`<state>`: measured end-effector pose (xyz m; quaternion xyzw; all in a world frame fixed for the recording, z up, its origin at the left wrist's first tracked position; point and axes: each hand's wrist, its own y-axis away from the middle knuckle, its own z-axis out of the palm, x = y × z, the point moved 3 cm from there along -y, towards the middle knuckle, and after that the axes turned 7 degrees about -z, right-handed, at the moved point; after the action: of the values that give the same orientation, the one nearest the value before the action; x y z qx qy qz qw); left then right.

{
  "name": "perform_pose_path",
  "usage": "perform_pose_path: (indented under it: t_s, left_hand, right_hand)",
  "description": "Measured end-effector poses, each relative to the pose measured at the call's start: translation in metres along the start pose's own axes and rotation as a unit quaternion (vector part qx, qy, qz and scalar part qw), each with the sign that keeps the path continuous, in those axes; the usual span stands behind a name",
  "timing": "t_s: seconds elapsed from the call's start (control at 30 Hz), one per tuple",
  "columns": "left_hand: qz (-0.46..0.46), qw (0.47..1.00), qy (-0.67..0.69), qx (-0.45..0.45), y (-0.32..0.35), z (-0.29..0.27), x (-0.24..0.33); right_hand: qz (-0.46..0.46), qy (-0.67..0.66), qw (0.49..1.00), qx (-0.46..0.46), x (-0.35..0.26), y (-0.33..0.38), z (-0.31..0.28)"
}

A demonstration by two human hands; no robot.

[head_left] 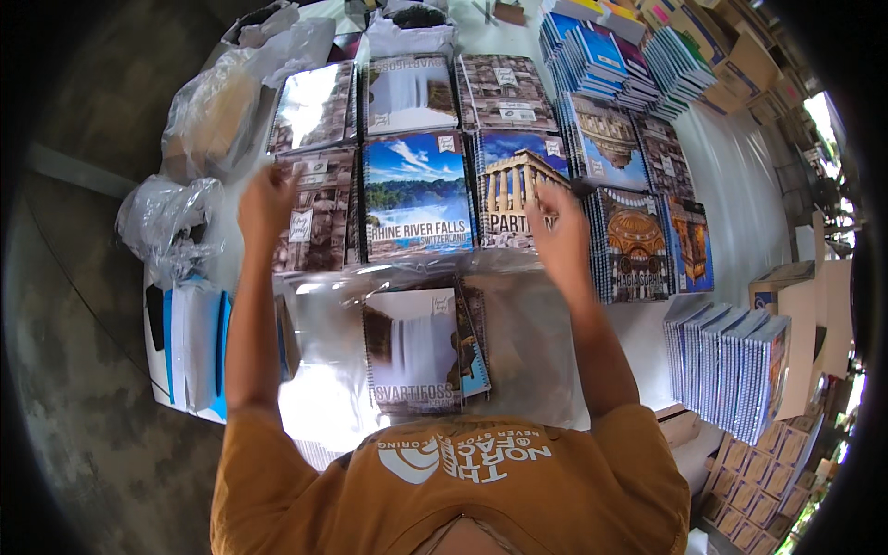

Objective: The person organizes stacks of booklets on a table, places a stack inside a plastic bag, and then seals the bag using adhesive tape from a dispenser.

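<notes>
Both my hands, left hand [266, 202] and right hand [560, 231], fingers open and empty, hover over the clear plastic sleeve [518, 314]: thin, limp, slippery, best pinched at its edges.

Bright daylight floods the scene from the upper right, where the view blows out to white. Glare streaks the clear plastic sheet [518, 314] and glossy notebook covers [314, 106]. Fisheye bending curves the edges into a black rim, and both hands are slightly motion-blurred.
</notes>
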<state>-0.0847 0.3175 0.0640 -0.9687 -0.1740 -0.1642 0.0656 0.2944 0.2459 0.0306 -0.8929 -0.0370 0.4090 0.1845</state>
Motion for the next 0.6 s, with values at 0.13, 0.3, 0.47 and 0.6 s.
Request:
perform_pose_path:
  t_s: [0.13,0.3,0.47,0.6]
  left_hand:
    - [-0.142,0.988,-0.052,0.044,-0.140,0.053,-0.026]
    - [-0.060,0.982,0.013,0.179,-0.171,0.051,-0.029]
    - [0.191,0.757,0.499,0.377,-0.060,-0.029,0.027]
    - [0.112,0.790,0.527,0.292,0.065,-0.095,0.018]
  right_hand:
    - [0.011,0.131,0.991,-0.004,0.033,-0.054,0.018]
    - [0.070,0.205,0.963,-0.159,0.004,-0.053,0.057]
    - [0.022,0.381,0.916,-0.126,-0.005,-0.044,0.070]
    - [0.121,0.050,0.974,-0.185,-0.018,-0.088,0.004]
